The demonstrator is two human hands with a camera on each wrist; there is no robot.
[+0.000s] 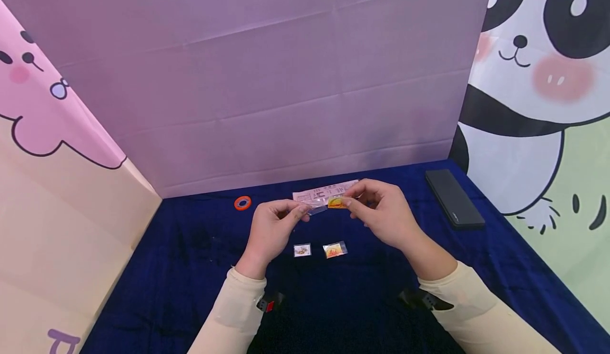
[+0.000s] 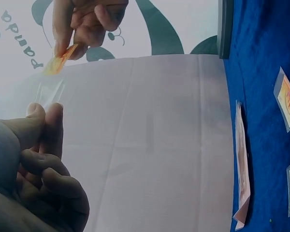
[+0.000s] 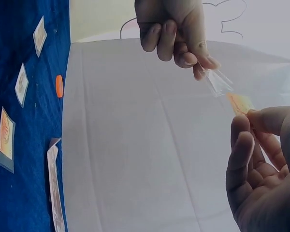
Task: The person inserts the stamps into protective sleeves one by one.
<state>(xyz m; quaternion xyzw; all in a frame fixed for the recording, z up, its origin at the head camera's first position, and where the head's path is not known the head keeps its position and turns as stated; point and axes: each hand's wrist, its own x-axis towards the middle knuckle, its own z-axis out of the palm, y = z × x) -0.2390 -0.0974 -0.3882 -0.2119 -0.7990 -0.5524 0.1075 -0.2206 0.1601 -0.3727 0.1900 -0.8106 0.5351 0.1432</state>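
Note:
Between thumb and forefinger my left hand (image 1: 272,228) pinches a small clear plastic sleeve (image 3: 216,83). My right hand (image 1: 387,217) holds a small yellow-orange stamp-like card (image 3: 240,102) by its edge, close to the sleeve's end. In the left wrist view, a narrow gap separates card and sleeve. Below the hands, a sleeved picture card with a white border (image 1: 302,250) and a yellow-orange sleeved card (image 1: 335,249) lie on the cloth. A third small sleeved card (image 3: 39,36) appears in the right wrist view; the head view does not show it.
Behind the hands lies a folded pink printed paper (image 1: 324,191). An orange ring-shaped roll of tape (image 1: 242,203) is to the left, a dark flat case (image 1: 454,198) to the right. Dark blue cloth (image 1: 190,280) covers the table; a pale curtain (image 1: 295,78) rises behind.

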